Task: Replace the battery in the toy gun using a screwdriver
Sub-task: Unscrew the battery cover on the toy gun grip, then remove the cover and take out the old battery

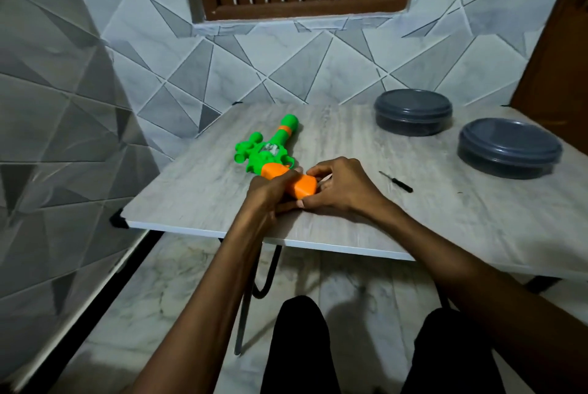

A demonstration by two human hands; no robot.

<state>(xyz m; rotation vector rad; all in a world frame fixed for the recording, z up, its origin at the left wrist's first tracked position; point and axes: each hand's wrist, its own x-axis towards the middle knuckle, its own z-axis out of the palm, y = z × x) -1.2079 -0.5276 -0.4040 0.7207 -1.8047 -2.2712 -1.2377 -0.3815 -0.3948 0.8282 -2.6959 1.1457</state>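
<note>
A green and orange plastic toy gun (270, 155) lies on the grey wood-grain table (197, 190), barrel pointing away toward the wall. Right of it lies a small black screwdriver (396, 181). Farther right, two round dark lidded containers (413, 111) (509, 147) sit near the table's far edge.

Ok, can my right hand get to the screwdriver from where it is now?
Probably yes. The screwdriver lies loose on the table just right of the right hand, nothing between them. That hand would first have to let go of the toy gun.
</note>
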